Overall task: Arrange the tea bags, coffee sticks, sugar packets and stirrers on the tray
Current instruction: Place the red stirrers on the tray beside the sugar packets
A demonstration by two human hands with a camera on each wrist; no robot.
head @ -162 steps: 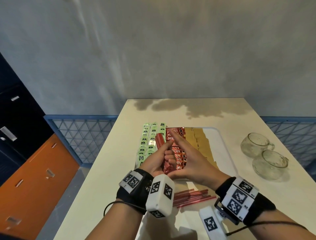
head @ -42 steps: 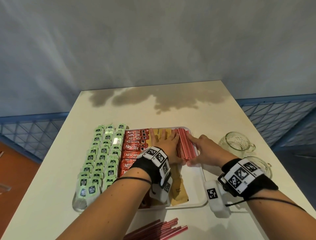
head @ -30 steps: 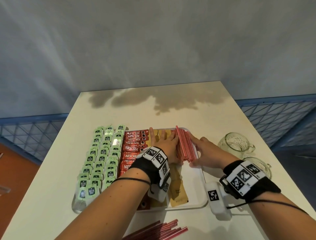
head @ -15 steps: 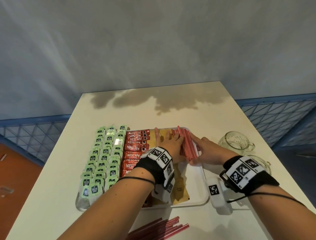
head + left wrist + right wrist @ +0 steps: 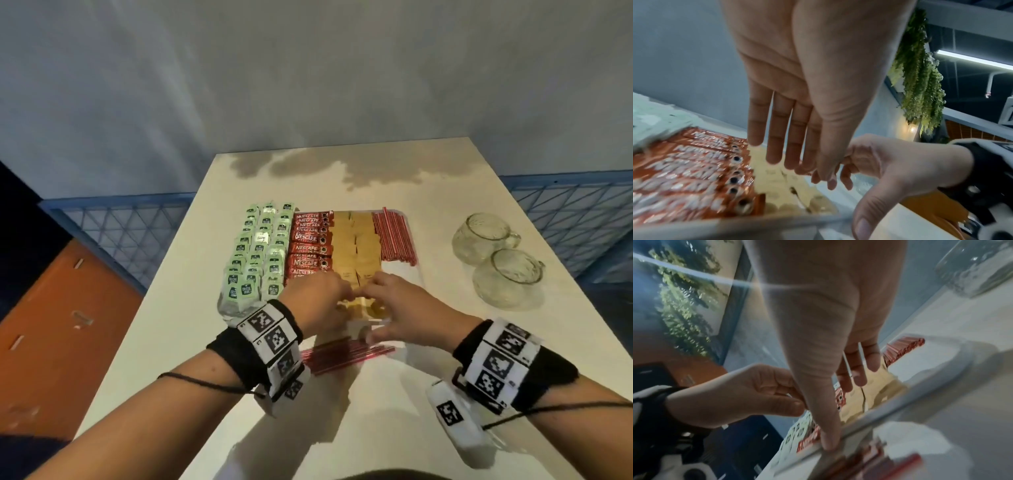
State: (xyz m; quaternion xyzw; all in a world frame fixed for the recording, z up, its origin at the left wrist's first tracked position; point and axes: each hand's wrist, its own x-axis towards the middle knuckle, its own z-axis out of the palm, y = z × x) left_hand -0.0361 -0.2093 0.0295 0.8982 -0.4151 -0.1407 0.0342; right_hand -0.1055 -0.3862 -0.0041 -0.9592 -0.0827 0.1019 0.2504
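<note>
My left hand (image 5: 317, 301) and right hand (image 5: 400, 308) meet over the near end of the tray (image 5: 412, 274), above the brown sugar packets (image 5: 356, 250). From the left wrist view my left fingers (image 5: 774, 134) hang straight and relaxed, so that grip is open and has hold of nothing; its tips come down at the sugar packets, though I cannot tell whether they touch. My right grip is also open: the fingers (image 5: 861, 369) reach down loosely toward the same packets, and the thumb points down at the tray's near rim. On the tray, four columns lie side by side: green tea bags (image 5: 260, 253) on the left, red coffee sticks (image 5: 310, 246) next, then the sugar packets, and a row of red stirrers (image 5: 394, 236) along the far right side. More red stirrers (image 5: 342, 354) lie loose on the desk (image 5: 164, 342) just in front of the tray, below my hands. Two glass cups (image 5: 496, 260) stand on the desk to the right, well apart from the tray.
</note>
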